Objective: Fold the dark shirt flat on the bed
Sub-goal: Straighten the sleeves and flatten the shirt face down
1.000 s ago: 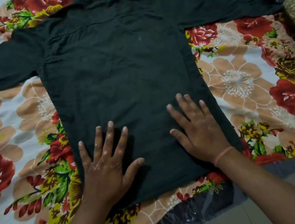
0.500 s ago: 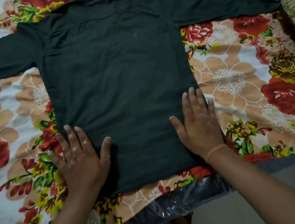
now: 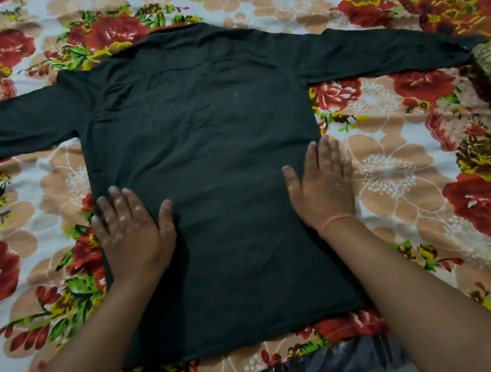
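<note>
Your left hand (image 3: pixel 132 233) and right hand (image 3: pixel 321 187) press flat, fingers spread, on the dark shirt's (image 3: pixel 210 165) side edges.

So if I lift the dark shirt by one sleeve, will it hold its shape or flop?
Likely floppy: the dark shirt lies limp, flat under both palms. A sleeve would probably drape and drag the body along. It may slide on the floral bedsheet.

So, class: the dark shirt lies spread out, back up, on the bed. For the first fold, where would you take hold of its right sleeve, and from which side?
Probably pinch the right sleeve near its cuff, coming from the far right. It lies flat and straight out from the dark shirt, so the free end lifts and swings across easily. Both the left hand and right hand rest flat and open now.
</note>
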